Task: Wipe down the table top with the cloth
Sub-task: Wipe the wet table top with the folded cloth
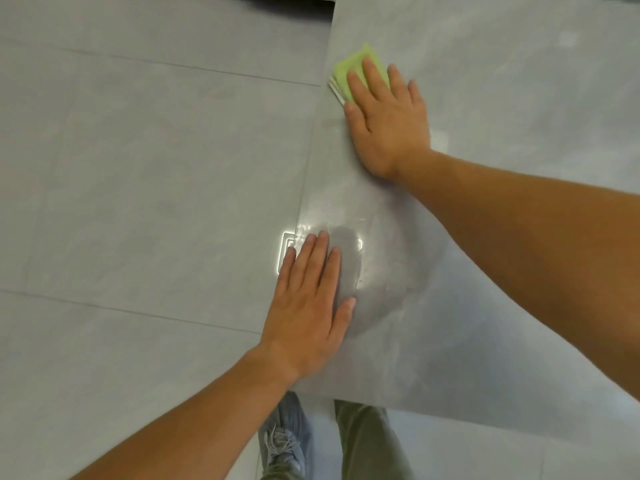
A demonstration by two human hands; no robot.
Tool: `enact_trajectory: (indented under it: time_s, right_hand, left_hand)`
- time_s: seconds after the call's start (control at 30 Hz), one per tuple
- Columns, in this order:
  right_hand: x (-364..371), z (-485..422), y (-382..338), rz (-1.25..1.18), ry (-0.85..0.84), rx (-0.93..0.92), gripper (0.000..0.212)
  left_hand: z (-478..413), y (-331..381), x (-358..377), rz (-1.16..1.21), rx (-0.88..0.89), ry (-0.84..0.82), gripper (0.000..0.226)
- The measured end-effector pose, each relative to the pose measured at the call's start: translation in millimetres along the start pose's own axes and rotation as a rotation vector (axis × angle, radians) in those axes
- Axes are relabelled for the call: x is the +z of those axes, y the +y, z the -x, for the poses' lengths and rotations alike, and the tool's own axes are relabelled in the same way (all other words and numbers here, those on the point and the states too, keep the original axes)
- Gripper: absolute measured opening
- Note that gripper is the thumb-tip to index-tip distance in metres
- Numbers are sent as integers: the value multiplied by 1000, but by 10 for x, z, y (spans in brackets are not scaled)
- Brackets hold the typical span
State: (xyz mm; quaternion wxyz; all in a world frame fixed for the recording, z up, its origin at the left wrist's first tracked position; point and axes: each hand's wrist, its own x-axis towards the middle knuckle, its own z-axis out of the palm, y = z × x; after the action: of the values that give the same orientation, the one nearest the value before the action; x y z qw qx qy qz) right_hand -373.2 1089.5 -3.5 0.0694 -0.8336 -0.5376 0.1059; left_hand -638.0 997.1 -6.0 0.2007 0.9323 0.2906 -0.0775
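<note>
Right hand (388, 123) is flat, fingers straight, pressing down on the folded green cloth (349, 72) right at the left edge of the glossy grey desk (502, 81), far end. Left hand (308, 313) lies flat too, holding nothing, resting on that same edge closer in. Grey tiled floor (138, 168) off to the left, grey shoe (284, 441) and olive trouser leg (367, 441) below.

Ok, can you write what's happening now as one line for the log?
task: wipe table | right hand: flat on cloth, by the edge | left hand: flat on table | cloth: green, folded
</note>
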Motion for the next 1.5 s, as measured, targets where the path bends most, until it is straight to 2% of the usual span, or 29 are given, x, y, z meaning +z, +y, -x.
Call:
enact_trajectory:
  time_s: [0.03,0.07,0.17,0.2,0.23,0.27,0.37,0.4,0.43,0.47,0.57,0.63,0.7,0.8,0.87,0.9,1.0,1.1,1.17,1.23,1.3,1.33,1.4,1.5]
  right_hand:
    - [38,54,-64,18,-7,-31,58]
    - [88,196,-88,51,-22,-150,59]
    - [125,738,110,133,-150,-617,58]
    - [91,758,225,169,-194,-716,57]
    - [65,687,332,192,-203,-740,57]
    - [41,580,402,198,-178,-685,57]
    - [-13,357,307,96,-62,-230,63]
    - [0,407,184,72,-39,-138,65]
    - [35,530,74,76,-29,-129,65]
    - [87,722,12,87,-43,-204,64]
    - [143,1326,225,140,-147,-549,58]
    - [75,1449,526,162,-154,-598,57]
    - [29,1412,782,158,-83,-430,58]
    - [53,1390,685,73,32,-16,60]
    - [172,1600,363,32,83,72,62]
    - [241,1790,200,13,79,8,61]
    - [400,2489,-141,26,-21,-361,60]
    - [386,2605,-69,49,-118,-602,58]
    - [374,2366,6,88,-94,-560,56]
    - [349,2046,-43,76,-29,-360,55]
    - [350,1790,-256,28,36,-116,58]
    - [378,1745,-375,19,52,-57,59]
    - [451,1858,-543,35,41,-127,60]
    - [534,2405,-622,54,-59,-467,59]
  left_hand:
    - [6,-4,8,4,1,5,69]
    - [17,-14,16,13,2,10,68]
    - [36,-52,12,43,22,27,67]
    - [44,-59,12,42,27,24,67]
    - [55,-64,19,27,33,18,67]
    - [63,-65,26,4,38,10,67]
    - [85,-61,57,-35,35,-6,69]
    - [91,-65,67,-37,37,0,68]
    - [99,-73,73,-32,44,9,68]
    - [109,-82,78,-17,51,21,68]
    - [124,-98,86,54,61,64,66]
    - [117,-90,67,86,47,80,63]
    - [63,-104,19,122,38,109,58]
    - [-249,-224,-92,143,74,184,51]
    - [-660,-328,-193,105,100,221,50]
    - [-880,-367,-263,90,107,206,53]
    - [-1391,-396,-412,78,108,86,57]
    - [-1500,-408,-458,148,96,57,53]
    - [-1489,-422,-500,236,86,7,52]
    - [-1503,-428,-541,391,72,-20,50]
    - [-1503,-414,-593,661,-6,-18,46]
    - [-1497,-416,-610,748,-36,-25,47]
    - [-1466,-417,-635,780,-38,-35,48]
    - [-1460,-376,-657,736,-77,-50,35]
